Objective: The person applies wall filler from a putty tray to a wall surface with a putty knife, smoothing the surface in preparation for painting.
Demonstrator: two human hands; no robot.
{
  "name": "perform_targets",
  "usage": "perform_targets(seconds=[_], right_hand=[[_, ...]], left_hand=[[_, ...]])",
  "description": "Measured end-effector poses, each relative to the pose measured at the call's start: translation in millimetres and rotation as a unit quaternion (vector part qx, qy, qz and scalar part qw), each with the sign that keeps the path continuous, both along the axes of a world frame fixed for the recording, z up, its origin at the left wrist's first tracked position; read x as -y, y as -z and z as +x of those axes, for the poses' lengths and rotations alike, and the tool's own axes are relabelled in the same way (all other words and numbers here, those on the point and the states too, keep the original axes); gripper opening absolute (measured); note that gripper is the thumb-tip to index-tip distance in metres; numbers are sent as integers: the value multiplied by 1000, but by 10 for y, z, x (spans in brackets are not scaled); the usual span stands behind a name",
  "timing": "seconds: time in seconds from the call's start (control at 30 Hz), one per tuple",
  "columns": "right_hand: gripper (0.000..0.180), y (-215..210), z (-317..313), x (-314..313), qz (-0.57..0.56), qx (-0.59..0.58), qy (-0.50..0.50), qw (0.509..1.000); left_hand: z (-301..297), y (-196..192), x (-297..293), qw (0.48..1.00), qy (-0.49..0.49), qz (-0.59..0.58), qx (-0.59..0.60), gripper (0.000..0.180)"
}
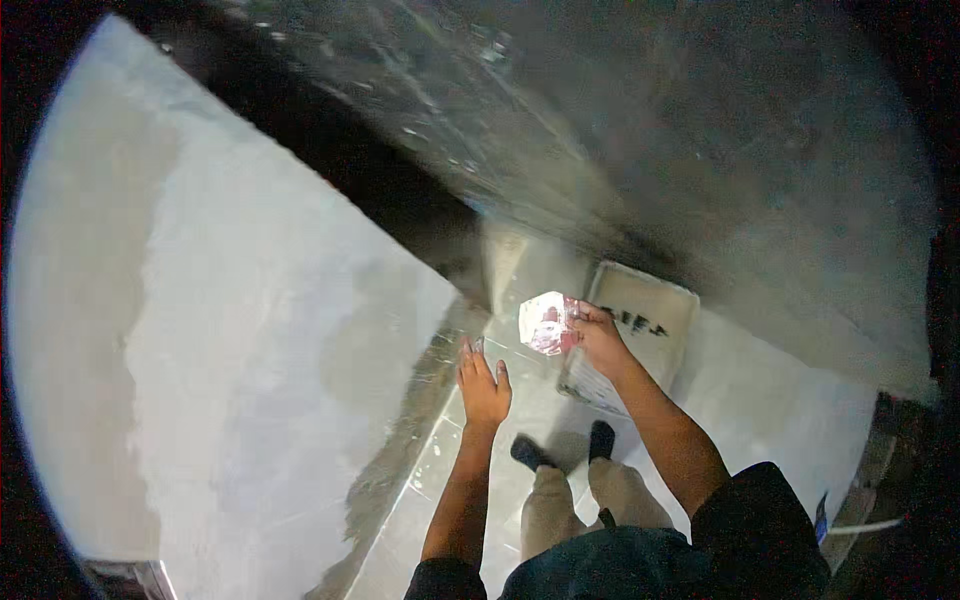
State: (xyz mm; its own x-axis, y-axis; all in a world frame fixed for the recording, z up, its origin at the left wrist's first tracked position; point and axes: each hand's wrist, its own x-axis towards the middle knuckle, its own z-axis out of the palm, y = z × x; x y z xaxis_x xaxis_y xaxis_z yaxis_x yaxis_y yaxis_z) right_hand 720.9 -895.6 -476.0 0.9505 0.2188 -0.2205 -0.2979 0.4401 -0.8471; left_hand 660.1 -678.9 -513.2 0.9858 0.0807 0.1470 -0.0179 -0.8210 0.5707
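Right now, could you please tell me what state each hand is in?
Left hand: open, apparently holding nothing.
Right hand: closed, holding a flat, shiny red-and-white piece by its edge.

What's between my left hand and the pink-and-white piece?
In the head view, only tiled floor shows between your left hand and the pink-and-white piece.

right hand [602, 342]: pinches shiny pink-and-white piece [543, 325] | left hand [485, 392]: fingers extended | pale tub [650, 297]: right, far from dark-clad feet [530, 452]'s near side
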Motion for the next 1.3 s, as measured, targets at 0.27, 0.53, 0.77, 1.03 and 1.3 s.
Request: perform_targets(seconds=[0.27, 0.53, 0.77, 1.03, 1.3], right_hand=[[36, -115, 221, 158, 178, 1, -93, 980], [36, 124, 221, 291, 274, -47, -77, 958], [36, 1, 98, 243, 299, -4, -99, 949], [35, -593, -122, 104, 222, 82, 21, 971], [31, -1219, 776, -143, 14, 300, 230, 926]], left_hand=[[-211, -743, 195, 981, -45, 165, 95, 55], [-303, -1061, 467, 940, -42, 325, 93, 54], [-396, -1356, 451, 906, -21, 404, 123, 53], [-371, -1802, 276, 870, 31, 465, 158, 53], [549, -2583, 294, 790, 80, 549, 261, 50]])
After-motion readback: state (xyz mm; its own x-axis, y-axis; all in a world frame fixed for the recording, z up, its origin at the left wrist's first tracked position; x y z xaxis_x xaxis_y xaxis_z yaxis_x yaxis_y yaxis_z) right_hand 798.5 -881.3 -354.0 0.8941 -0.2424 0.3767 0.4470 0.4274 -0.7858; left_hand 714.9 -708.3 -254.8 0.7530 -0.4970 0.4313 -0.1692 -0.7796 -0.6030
